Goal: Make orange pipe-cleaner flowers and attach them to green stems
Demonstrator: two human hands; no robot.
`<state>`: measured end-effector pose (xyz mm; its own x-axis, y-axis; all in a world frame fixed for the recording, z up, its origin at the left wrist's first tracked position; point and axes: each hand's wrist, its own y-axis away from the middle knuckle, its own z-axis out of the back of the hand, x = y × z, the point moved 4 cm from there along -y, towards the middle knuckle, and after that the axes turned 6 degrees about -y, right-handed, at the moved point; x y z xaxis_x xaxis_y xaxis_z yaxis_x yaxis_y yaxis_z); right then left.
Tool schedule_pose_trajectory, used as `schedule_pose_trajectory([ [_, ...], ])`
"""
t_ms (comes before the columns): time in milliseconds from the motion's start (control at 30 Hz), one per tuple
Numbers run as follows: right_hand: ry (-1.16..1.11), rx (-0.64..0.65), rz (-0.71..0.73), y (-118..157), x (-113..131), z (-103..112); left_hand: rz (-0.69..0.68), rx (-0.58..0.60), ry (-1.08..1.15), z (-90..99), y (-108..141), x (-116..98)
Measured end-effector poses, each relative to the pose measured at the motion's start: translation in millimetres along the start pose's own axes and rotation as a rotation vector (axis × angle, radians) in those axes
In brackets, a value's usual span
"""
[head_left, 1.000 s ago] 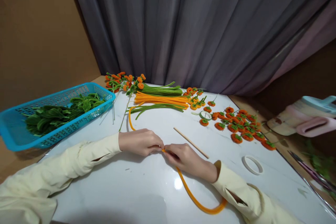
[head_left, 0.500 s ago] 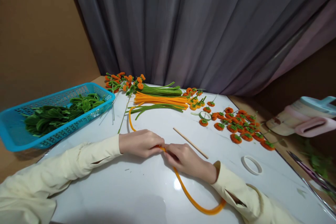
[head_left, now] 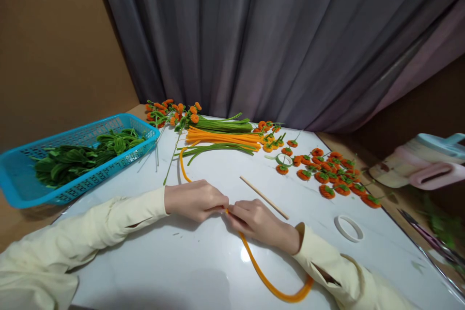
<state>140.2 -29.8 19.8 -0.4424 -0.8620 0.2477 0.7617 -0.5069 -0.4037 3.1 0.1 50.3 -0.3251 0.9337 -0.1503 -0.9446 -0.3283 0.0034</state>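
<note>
An orange pipe cleaner (head_left: pixel 262 271) runs between my two hands over the white tabletop. One length curves out from under my right hand toward the front and right; the other rises behind my left hand toward the back. My left hand (head_left: pixel 198 200) pinches it with thumb and forefinger. Right beside those fingertips, my right hand (head_left: pixel 258 223) is closed on the same pipe cleaner. The fingers hide most of the bit between them. A thin wooden stick (head_left: pixel 264 197) lies just behind my right hand.
A blue basket (head_left: pixel 105 174) of green leaves stands left. Bundles of orange pipe cleaners (head_left: pixel 221 138) and green pipe cleaners (head_left: pixel 228 126) lie at the back. Orange pipe-cleaner pumpkins (head_left: pixel 323 178), a white tape ring (head_left: pixel 348 228) and a handled cup (head_left: pixel 421 162) are on the right.
My fingertips have shifted slightly at the pinch, and less of the orange pipe cleaner shows between them. Everything else lies as before.
</note>
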Motion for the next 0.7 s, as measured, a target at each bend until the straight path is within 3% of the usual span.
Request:
schedule_pose_trajectory([
  [700,0.092,0.035,0.09,4.2,5.9,-2.7,-0.017,0.019,-0.089,3.7,0.1,-4.8],
])
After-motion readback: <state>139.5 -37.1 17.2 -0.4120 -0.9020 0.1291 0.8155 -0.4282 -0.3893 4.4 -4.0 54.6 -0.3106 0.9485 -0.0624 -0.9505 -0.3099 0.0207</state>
